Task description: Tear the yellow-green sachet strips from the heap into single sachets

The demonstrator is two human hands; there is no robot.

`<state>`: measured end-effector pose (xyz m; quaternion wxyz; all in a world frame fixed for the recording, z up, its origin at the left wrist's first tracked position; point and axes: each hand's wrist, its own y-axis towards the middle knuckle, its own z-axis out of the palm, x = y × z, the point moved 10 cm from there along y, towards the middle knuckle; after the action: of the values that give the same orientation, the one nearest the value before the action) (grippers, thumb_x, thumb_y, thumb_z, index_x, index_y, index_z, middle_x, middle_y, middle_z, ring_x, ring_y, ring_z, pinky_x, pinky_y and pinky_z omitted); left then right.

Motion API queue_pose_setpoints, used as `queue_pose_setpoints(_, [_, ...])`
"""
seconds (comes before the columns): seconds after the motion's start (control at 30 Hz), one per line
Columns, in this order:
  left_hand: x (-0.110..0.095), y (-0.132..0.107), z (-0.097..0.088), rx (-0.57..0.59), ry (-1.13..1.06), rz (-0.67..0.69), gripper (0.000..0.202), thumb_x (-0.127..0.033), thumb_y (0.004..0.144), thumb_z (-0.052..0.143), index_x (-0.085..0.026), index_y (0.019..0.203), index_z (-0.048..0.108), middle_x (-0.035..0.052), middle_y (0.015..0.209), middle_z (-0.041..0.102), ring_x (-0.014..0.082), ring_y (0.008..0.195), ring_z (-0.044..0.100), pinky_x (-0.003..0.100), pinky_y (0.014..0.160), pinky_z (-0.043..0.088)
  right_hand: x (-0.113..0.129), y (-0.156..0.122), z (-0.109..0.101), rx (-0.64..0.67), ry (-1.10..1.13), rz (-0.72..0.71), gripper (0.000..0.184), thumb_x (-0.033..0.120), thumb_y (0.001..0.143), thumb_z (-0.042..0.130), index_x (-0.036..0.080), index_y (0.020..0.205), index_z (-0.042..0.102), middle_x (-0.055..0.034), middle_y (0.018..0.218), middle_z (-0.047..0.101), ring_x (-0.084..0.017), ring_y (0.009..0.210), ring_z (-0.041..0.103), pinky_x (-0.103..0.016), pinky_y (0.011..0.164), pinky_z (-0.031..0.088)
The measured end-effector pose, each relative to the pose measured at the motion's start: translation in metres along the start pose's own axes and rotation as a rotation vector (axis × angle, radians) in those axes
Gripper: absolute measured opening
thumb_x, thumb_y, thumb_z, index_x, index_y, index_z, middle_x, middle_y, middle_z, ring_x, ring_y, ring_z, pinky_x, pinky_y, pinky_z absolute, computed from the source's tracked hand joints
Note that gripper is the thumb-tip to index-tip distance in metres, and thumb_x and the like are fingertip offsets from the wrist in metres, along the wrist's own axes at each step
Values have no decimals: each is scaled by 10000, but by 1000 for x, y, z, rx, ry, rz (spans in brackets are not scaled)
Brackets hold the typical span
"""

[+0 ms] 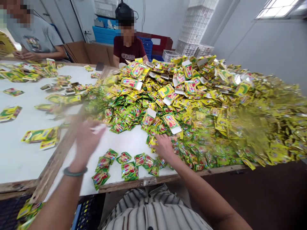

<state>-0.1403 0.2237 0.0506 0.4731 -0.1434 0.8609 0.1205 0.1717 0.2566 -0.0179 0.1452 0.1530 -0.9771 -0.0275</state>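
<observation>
My left hand (87, 140) is smeared by motion over the table's left part. Something whitish shows at its fingertips, too blurred to name, and its grip cannot be made out. My right hand (164, 146) reaches into the near edge of the sachet heap, its fingers bent together over a yellow-green sachet (153, 141). Just beyond it lie two small printed cartons with white flaps, one carton (171, 123) on the right and another carton (148, 117) on the left. Between my hands, several green sachets (129, 170) lie in small groups on the white tabletop (124, 140).
A large heap of sachets (216, 127) spreads right, with small cartons (189, 86) on top. Flatter cartons (39, 134) lie left of a wooden strip (54, 163). Two people sit across the table: one in a maroon shirt (129, 48), one in a grey shirt (39, 38).
</observation>
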Motion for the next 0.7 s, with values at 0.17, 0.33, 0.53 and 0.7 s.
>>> queue_pose_setpoints(0.17, [-7, -78, 152, 421, 484, 249, 255, -416, 671, 689, -182, 757, 634, 105, 825, 629, 297, 875, 543, 362, 755, 395, 24, -13, 8, -26, 196, -162, 116, 199, 822, 620, 171, 935, 618, -105, 908, 649, -256, 904, 506, -359, 798, 370])
queue_pose_setpoints(0.33, [-1, -86, 166, 416, 411, 188, 132, -286, 729, 641, -194, 794, 572, 56, 813, 604, 236, 800, 535, 313, 700, 365, 11, -19, -10, -101, 554, -90, 83, 234, 878, 504, 188, 871, 573, -50, 850, 572, -186, 792, 522, -286, 707, 396])
queue_pose_setpoints(0.53, [10, -71, 154, 368, -173, -48, 184, -357, 687, 655, -200, 775, 623, -21, 647, 613, 175, 618, 528, 259, 591, 363, 18, -18, 9, 115, 1162, 90, 220, 380, 817, 572, 199, 928, 517, 37, 675, 499, -130, 597, 475, -237, 558, 372])
queue_pose_setpoints(0.7, [19, -80, 177, 498, -404, -160, 229, -409, 734, 604, -182, 759, 622, -38, 579, 563, 140, 552, 481, 237, 534, 357, 31, -16, 19, 111, 1174, 66, 256, 415, 755, 644, 191, 766, 520, 34, 654, 499, -120, 603, 467, -232, 564, 378])
